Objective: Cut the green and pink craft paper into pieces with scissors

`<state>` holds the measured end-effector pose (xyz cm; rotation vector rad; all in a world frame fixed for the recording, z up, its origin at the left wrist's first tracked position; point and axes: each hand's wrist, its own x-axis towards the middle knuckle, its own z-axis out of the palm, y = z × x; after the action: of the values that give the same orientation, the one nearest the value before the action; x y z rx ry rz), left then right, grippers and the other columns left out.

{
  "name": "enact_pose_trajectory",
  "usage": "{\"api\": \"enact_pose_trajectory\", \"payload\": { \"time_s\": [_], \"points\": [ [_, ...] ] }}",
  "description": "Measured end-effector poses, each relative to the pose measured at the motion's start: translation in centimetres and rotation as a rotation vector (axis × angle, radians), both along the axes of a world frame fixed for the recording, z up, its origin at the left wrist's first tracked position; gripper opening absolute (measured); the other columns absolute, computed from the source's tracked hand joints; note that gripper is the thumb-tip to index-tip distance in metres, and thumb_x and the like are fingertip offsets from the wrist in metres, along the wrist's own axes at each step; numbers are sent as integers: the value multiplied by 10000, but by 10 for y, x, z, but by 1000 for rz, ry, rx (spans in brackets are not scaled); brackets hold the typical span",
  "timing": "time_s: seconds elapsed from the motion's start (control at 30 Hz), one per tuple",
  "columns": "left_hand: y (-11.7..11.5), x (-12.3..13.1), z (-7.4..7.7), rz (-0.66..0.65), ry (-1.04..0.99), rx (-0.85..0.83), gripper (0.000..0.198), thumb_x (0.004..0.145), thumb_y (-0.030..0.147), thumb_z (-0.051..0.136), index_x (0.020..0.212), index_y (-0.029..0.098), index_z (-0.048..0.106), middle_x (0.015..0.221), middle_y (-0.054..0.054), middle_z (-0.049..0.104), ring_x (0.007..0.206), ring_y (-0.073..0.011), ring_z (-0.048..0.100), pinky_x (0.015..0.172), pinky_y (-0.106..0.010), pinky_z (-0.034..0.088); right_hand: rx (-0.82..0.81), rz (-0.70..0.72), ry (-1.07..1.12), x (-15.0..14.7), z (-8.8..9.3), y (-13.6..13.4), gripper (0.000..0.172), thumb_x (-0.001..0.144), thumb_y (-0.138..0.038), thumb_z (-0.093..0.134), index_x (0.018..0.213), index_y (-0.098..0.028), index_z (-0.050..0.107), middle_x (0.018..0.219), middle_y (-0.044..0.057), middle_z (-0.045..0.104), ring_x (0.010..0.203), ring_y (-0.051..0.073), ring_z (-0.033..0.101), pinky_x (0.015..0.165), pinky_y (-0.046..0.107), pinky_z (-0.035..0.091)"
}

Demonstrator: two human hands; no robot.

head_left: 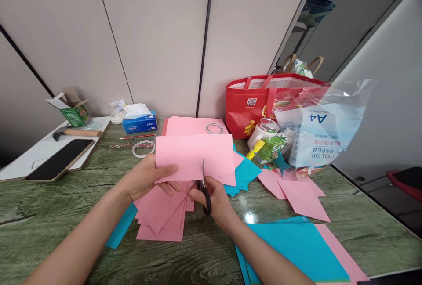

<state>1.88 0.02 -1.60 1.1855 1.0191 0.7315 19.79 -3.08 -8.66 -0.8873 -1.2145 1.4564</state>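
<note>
A pink sheet of paper (194, 153) is held up above the table by my left hand (153, 177), thumb on its front and fingers behind. My right hand (212, 199) grips black-handled scissors (207, 197), whose blades point away from me and stand at the sheet's lower edge, one blade showing in front of the paper. Beneath my hands lies a loose pile of cut pink paper pieces (161, 223). Blue paper pieces (245, 173) are fanned out just right of the held sheet.
Blue sheets (290, 250) over pink lie front right. Behind stand a red bag (244, 118), a clear A4 paper packet (318, 135) and a glue stick (255, 149). Leftward are a tape roll (134, 149), tissue box (140, 123), phone (61, 160) and hammer (79, 132).
</note>
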Motion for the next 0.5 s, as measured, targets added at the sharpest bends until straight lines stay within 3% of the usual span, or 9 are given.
{"api": "enact_pose_trajectory", "payload": {
  "time_s": [0.5],
  "points": [
    [1,-1,-1,0,-5,-11,311,704,264,677,972,127,597,751,-88,704,564,-186,666,436,-236,521,-12,-33,-17,-1,-6,0,337,628,-446,698,691,-174,510,525,-36,512,430,85,423,415,219,321]
  ]
}}
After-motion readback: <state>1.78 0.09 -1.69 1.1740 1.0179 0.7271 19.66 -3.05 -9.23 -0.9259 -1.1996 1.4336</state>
